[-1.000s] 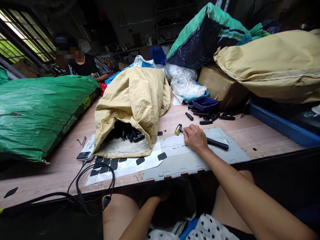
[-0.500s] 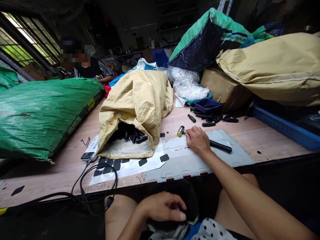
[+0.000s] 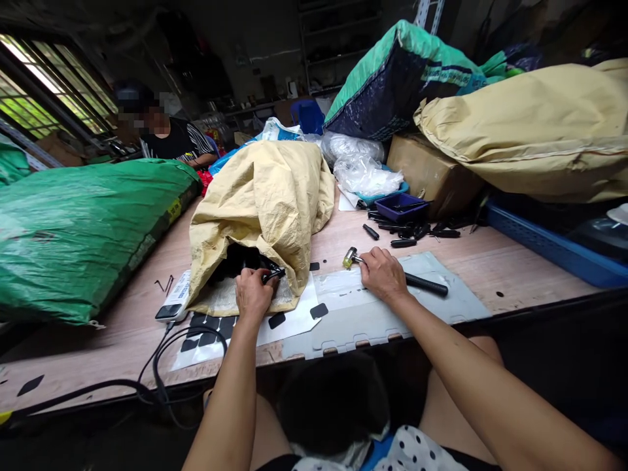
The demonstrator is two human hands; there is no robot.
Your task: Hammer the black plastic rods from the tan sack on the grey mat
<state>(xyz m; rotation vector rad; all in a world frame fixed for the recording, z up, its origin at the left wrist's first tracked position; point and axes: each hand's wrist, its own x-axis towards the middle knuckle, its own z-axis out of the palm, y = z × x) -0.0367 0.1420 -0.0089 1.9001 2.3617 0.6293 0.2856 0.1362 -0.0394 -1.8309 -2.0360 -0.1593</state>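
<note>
The tan sack [image 3: 267, 190] lies with its mouth facing the operator, presumably for access. The left hand [image 3: 253, 291] touches a black part [image 3: 275, 275] there; whether its fingers are closed cannot be told. The right hand [image 3: 385, 272] grips the hammer [image 3: 426, 284] near its head, likely for control, over a grey board [image 3: 353, 314] that probably shields the tabletop [image 3: 532, 268].

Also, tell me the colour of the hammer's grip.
The hammer's grip is black; it shows best in the head view.
</note>
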